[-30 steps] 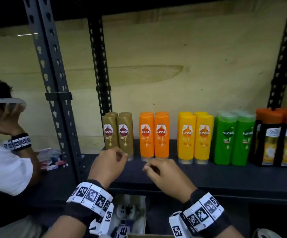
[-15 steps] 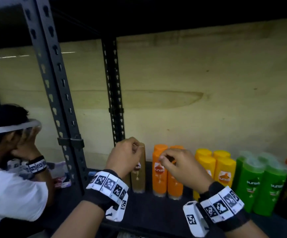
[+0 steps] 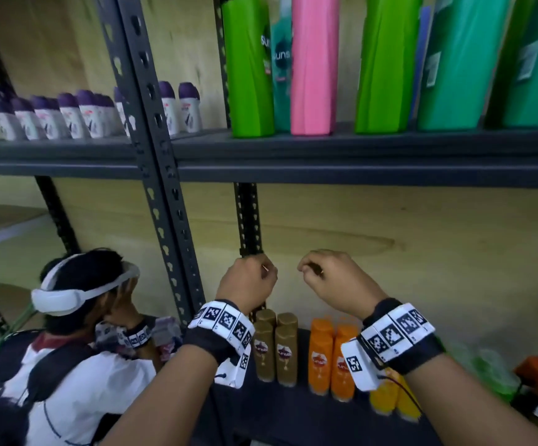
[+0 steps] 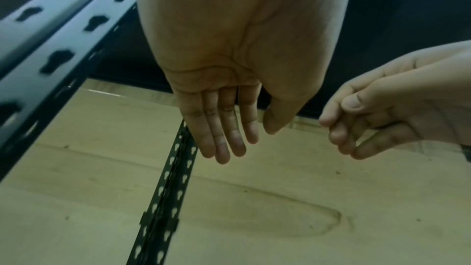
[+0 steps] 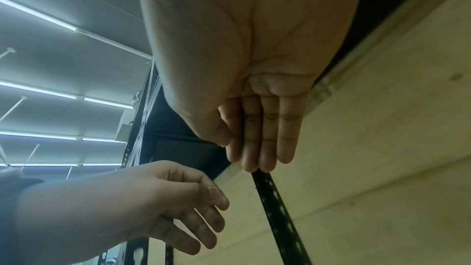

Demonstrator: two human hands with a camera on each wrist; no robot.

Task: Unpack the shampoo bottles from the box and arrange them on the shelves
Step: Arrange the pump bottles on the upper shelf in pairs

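Both hands hang in the air in front of the rack, above the small bottles on the lower shelf. My left hand [image 3: 249, 280] is over the gold bottles [image 3: 274, 352]; its fingers [image 4: 226, 134] are relaxed and hold nothing. My right hand [image 3: 328, 280] is over the orange bottles [image 3: 332, 360], fingers [image 5: 257, 140] loose and together, also holding nothing. Yellow bottles [image 3: 390, 399] and blurred green ones [image 3: 486, 371] stand further right. The box is out of view.
The upper shelf [image 3: 357, 157] carries tall green [image 3: 250, 69], pink [image 3: 313, 62] and teal [image 3: 460, 62] bottles, with purple-capped white bottles [image 3: 68, 119] to the left. A slotted upright [image 3: 161, 194] stands left of my hands. Another person [image 3: 78, 365] crouches at lower left.
Both hands have risen from the lower shelf's front edge to above the bottle tops. My view has tilted up, so the upper shelf now shows.
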